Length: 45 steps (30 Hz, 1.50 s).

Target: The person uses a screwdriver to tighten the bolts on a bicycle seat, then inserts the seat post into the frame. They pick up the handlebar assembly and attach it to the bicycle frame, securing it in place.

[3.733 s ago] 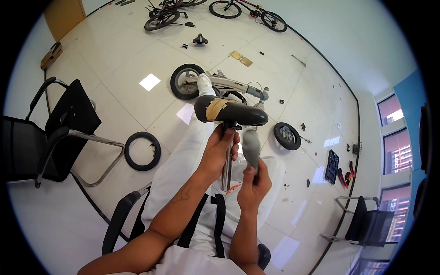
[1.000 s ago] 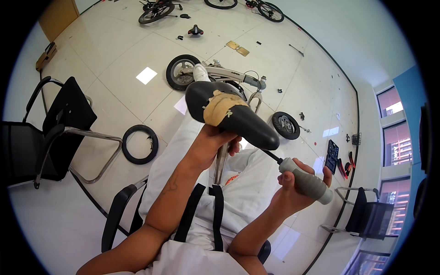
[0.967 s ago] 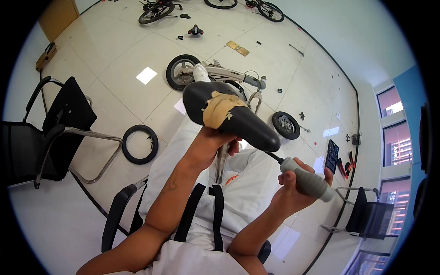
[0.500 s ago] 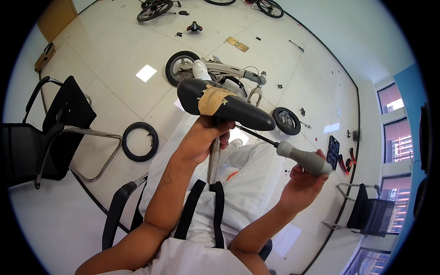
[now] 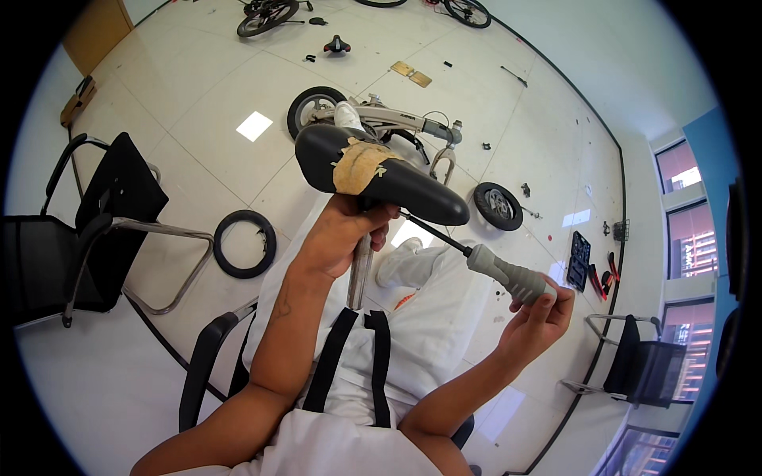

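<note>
A black bicycle saddle (image 5: 421, 194) with a tan tape patch (image 5: 357, 166) across its top is held up over my lap. My left hand (image 5: 337, 238) is closed beneath it, around the top of a metal seat post (image 5: 360, 278) that points down toward me. In my right hand (image 5: 544, 312) is a screwdriver (image 5: 508, 272), pinched by the end of its ribbed grey handle. Its dark shaft slants up to the saddle's underside near my left fingers. The saddle and my fingers hide where the tip sits.
A bike frame (image 5: 405, 120) lies on the tiled floor beyond my white shoe (image 5: 348, 116). Around it are a loose tire (image 5: 244, 272), a small wheel (image 5: 497, 208) and a tool case (image 5: 579, 260). Black chairs (image 5: 119, 222) stand at the left, another chair (image 5: 647, 369) at the right.
The saddle and seat post have shifted slightly left. The screwdriver has moved left with them, and my right hand's grip has changed to the very end of its handle.
</note>
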### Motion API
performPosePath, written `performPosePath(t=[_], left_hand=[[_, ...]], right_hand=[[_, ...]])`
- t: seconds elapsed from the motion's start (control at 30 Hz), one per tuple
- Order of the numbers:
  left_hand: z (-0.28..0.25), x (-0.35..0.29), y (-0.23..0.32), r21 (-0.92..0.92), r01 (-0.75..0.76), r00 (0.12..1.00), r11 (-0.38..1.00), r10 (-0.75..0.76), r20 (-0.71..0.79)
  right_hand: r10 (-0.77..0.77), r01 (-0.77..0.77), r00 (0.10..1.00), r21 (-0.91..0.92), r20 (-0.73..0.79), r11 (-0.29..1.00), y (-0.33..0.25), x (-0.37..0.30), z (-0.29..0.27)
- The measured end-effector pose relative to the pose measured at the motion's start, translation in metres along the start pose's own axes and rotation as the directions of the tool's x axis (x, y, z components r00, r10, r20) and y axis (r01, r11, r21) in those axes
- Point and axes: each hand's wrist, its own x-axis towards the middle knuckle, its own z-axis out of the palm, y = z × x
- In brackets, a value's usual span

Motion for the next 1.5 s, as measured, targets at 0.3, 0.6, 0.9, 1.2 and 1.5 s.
performPosePath(t=[0.3, 0.6, 0.9, 1.2, 1.5], left_hand=[[0.007, 0.000, 0.002, 0.004, -0.016, 1.000, 1.000, 0.017, -0.008], [0.000, 0.000, 0.005, 0.019, 0.015, 0.997, 1.000, -0.014, -0.079], [0.004, -0.001, 0.006, 0.057, 0.037, 0.999, 0.998, -0.036, -0.014], [-0.005, -0.002, 0.008, 0.072, 0.080, 0.997, 0.994, -0.080, 0.003], [-0.001, -0.006, 0.009, 0.222, 0.090, 0.994, 0.971, -0.103, 0.044]], right_hand=[[0.088, -0.091, 0.996, -0.134, -0.033, 0.987, -0.012, -0.005, 0.005], [0.095, -0.066, 0.985, -0.192, 0.146, 0.979, -0.006, -0.006, -0.004], [0.159, -0.141, 0.985, -0.218, 0.072, 0.966, 0.006, -0.007, -0.023], [0.186, -0.154, 0.944, -0.135, 0.272, 0.979, -0.007, -0.007, -0.010], [0.385, -0.344, 0.914, -0.256, 0.131, 0.903, -0.005, -0.005, -0.019]])
